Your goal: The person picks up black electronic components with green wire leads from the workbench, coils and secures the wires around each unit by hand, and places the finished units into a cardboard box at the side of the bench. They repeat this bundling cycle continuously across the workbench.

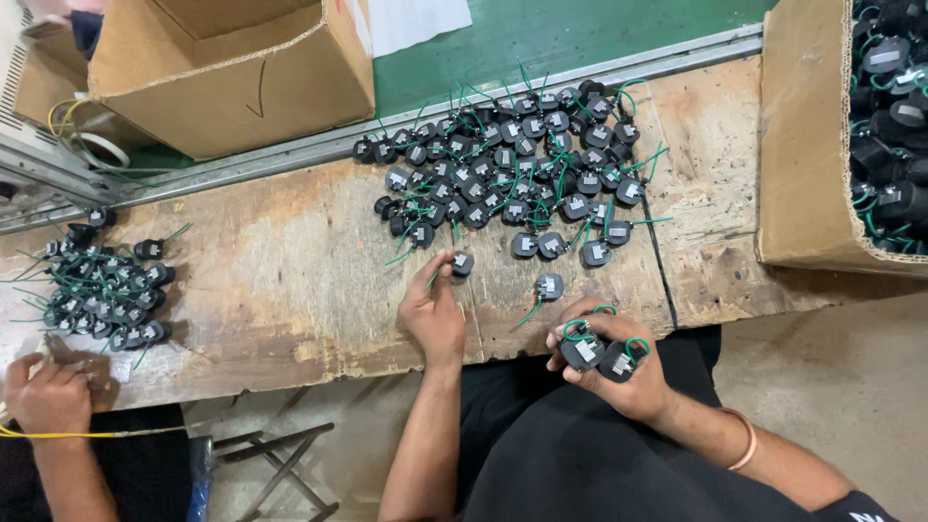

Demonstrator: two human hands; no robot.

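My left hand [433,311] reaches onto the worn wooden bench [280,261] and pinches one small black round part with a green wire [461,264] between its fingertips. My right hand [611,365] is near my lap, closed around two black parts with looped green wires [599,354]. One loose black part [548,286] lies between my hands. A large pile of the same black parts [517,169] is spread across the bench just beyond my left hand.
A cardboard box [807,145] at the right holds several more parts. Another open cardboard box [232,72] sits on the green floor at the back left. A second pile of parts [101,290] lies at the left, where another person's hand [48,396] holds a yellow wire.
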